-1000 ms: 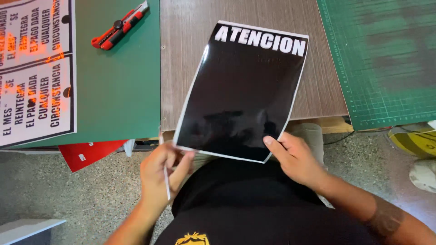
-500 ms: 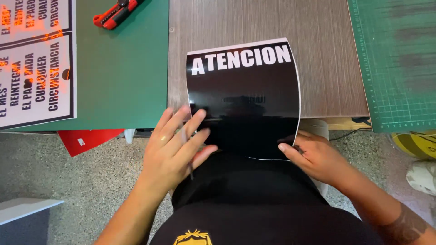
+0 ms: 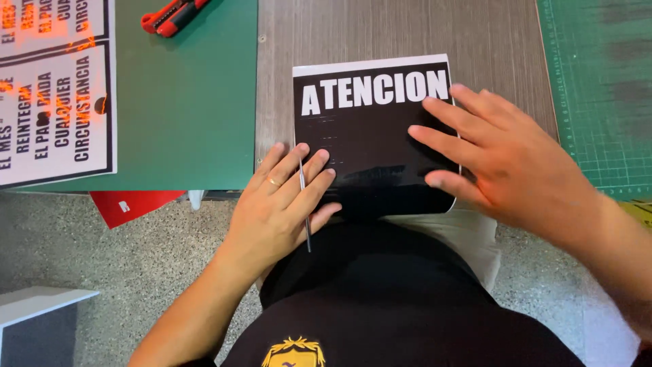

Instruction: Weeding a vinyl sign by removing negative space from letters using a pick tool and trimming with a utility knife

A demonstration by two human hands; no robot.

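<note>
My hands lay flat on a black sign.
Speckled floor (image 3: 102,272) below, wooden table (image 3: 380,30) ahead. My left hand (image 3: 282,204), a thin tool (image 3: 303,204) between its fingers, and my spread right hand (image 3: 516,166) pressed the black sign (image 3: 367,143) at the table's near edge.

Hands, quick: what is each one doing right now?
Left hand: flat on the black sign sheet, thin tool between its fingers.
Right hand: open, flat on the sheet, holding nothing.

You are at a wooden table (image 3: 380,27) with grey-brown grain. A green cutting mat (image 3: 197,102) lies on its left part, and another green mat (image 3: 598,88) with grid lines lies on the right. Below you is a speckled grey floor (image 3: 102,258).
</note>
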